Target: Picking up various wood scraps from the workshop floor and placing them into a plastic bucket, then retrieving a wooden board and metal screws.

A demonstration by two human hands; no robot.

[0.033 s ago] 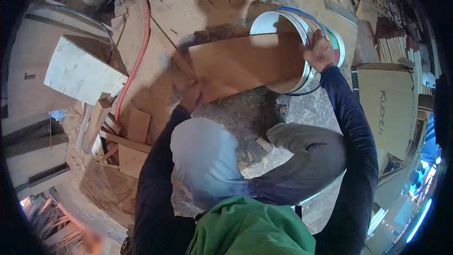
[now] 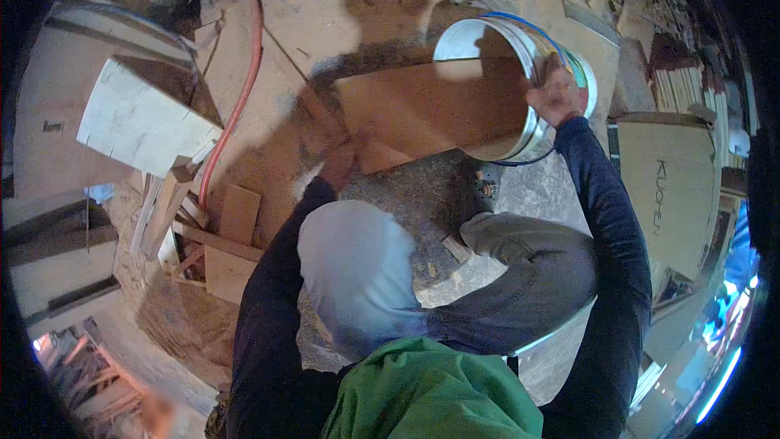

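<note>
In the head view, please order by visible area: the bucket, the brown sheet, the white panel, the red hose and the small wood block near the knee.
From largest to smallest:
1. bucket and brown sheet, too alike to rank
2. white panel
3. red hose
4. small wood block

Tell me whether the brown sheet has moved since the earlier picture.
Yes, slightly: the brown sheet has shifted to the right, its left edge now a little farther from the red hose.
</note>
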